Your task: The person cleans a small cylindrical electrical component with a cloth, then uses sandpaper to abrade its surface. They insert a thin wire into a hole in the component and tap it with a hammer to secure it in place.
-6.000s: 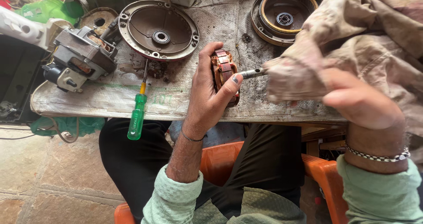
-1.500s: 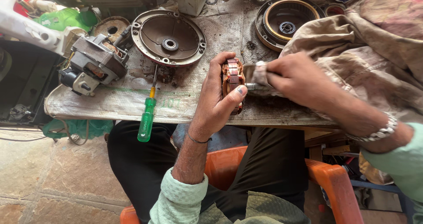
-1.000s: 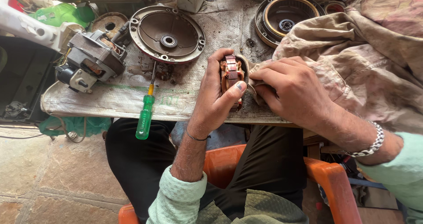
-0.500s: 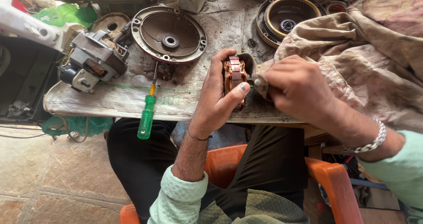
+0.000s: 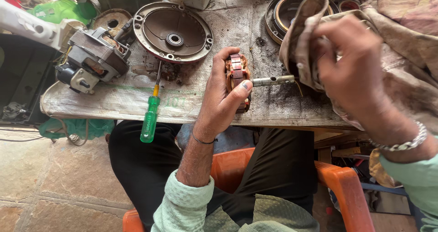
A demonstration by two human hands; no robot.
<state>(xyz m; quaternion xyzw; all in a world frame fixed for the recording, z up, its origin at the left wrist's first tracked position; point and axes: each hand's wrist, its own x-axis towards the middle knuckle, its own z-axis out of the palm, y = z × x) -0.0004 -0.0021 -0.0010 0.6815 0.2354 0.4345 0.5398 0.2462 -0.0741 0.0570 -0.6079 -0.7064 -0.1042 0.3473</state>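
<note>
At the far left of the table (image 5: 109, 105) sat a grey motor (image 5: 93, 61) with exposed windings, just beside a round rusty disc (image 5: 112, 21) behind it. Next came a large brown end cover (image 5: 172, 31) with a bearing at its centre, lying flat. In front of it a green-handled screwdriver (image 5: 150, 113) lay with its handle hanging over the table's near edge and its tip pointing toward the cover. The left hand (image 5: 223, 99) was closed around a copper-wound rotor (image 5: 237, 77), thumb pressed on its near side, holding it upright just above the tabletop near the front edge. The rotor's metal shaft (image 5: 273, 81) stuck out to the right, bare, its end reaching a dirty rag (image 5: 305, 40). The right hand (image 5: 351, 65) was raised and bunched around that rag, fingers curled into the cloth, which draped on over the right of the table. Behind the rag lay a ring-shaped housing (image 5: 285, 13). The person sat on an orange chair (image 5: 340, 186).
</note>
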